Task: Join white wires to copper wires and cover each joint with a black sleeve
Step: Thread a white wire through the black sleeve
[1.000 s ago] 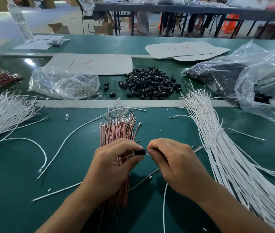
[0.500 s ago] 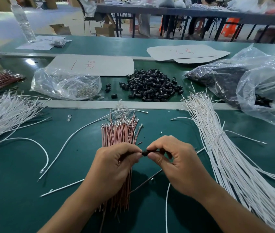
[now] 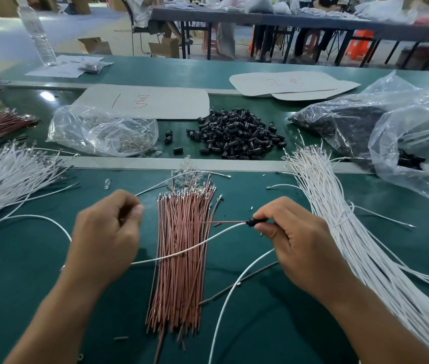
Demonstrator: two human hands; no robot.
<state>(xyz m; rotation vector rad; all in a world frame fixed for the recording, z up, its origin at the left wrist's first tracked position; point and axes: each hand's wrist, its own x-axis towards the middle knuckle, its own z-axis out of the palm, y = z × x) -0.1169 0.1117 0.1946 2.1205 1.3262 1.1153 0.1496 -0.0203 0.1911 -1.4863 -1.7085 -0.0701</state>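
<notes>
Black sleeve point(image 3: 252, 222) sits pinched between thumb and forefinger of my right hand point(image 3: 305, 243), above the middle of the table point(image 3: 24, 285), with a white wire point(image 3: 208, 240) and a copper wire point(image 3: 226, 221) running left out of it over the copper bundle point(image 3: 179, 258). My left hand point(image 3: 105, 232) is curled beside the bundle; I cannot tell whether it grips anything.
</notes>
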